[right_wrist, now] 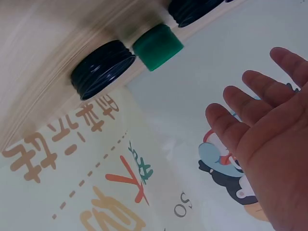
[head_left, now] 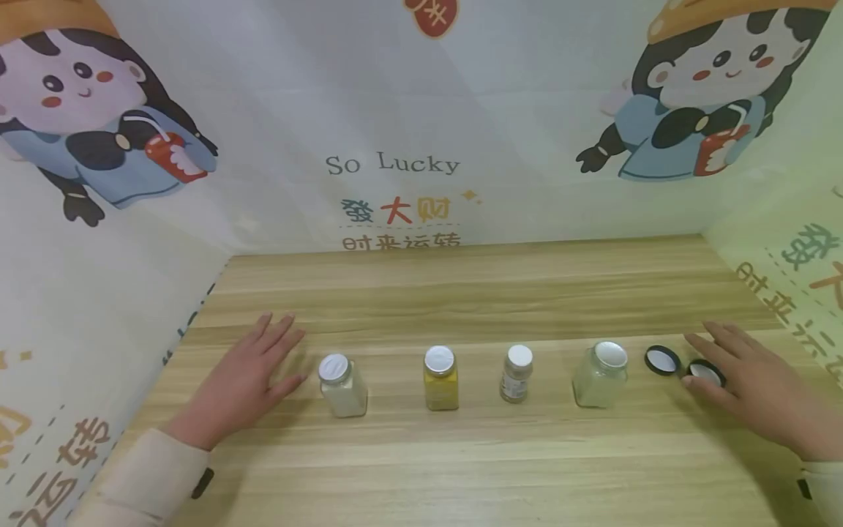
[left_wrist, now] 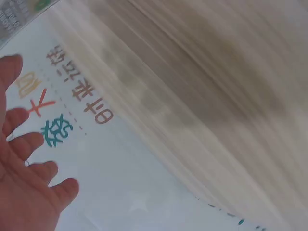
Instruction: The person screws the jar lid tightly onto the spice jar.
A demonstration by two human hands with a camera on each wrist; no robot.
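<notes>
My left hand [head_left: 240,388] is at the table's left side, fingers straight and spread, holding nothing. Nearest to it stands a square glass jar [head_left: 347,395] with pale contents and a white top. Over on the right, my right hand [head_left: 757,388] has its fingers extended beside two black lids; it overlaps the nearer lid [head_left: 706,372] in the head view, while the other lid [head_left: 661,360] lies just left of it. In the right wrist view a green cap [right_wrist: 158,47] sits between the black lids, and the right hand [right_wrist: 274,125] shows an empty palm.
Between the hands a row continues rightward: a yellow jar [head_left: 441,391], a small labelled bottle [head_left: 515,386] with a white cap, and a pale green glass jar [head_left: 596,384]. All stand upright on the wooden table [head_left: 448,468]. Printed cloth [head_left: 395,88] walls in the back and sides.
</notes>
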